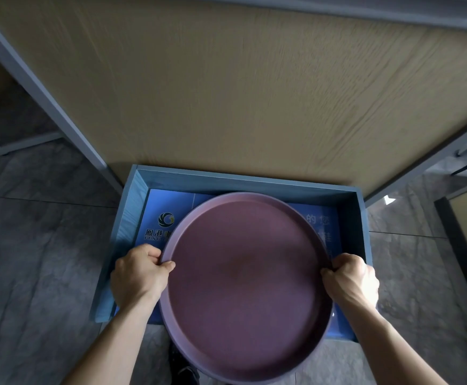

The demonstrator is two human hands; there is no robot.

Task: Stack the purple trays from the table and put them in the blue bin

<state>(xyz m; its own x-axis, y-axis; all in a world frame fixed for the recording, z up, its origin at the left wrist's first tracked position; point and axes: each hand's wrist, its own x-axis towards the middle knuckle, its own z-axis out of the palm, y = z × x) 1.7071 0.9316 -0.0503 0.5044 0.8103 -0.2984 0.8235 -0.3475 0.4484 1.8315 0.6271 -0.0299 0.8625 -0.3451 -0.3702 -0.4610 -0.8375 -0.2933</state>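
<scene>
Left hand [139,273] clenched on tray [247,279] rim, thumb hooked inside. Right hand [351,279] same, opposite rim. Tray held between hands, roughly level, round so no long axis; neither hand nearer. Single tray or stack: cannot tell, only top face shows. Bin [361,226] directly beneath and beyond hands, on floor [32,245], against tabletop [254,93] edge. Tray near rim overhangs bin front wall. Judgement: coming move needs small forward shift, then straight descent.
</scene>
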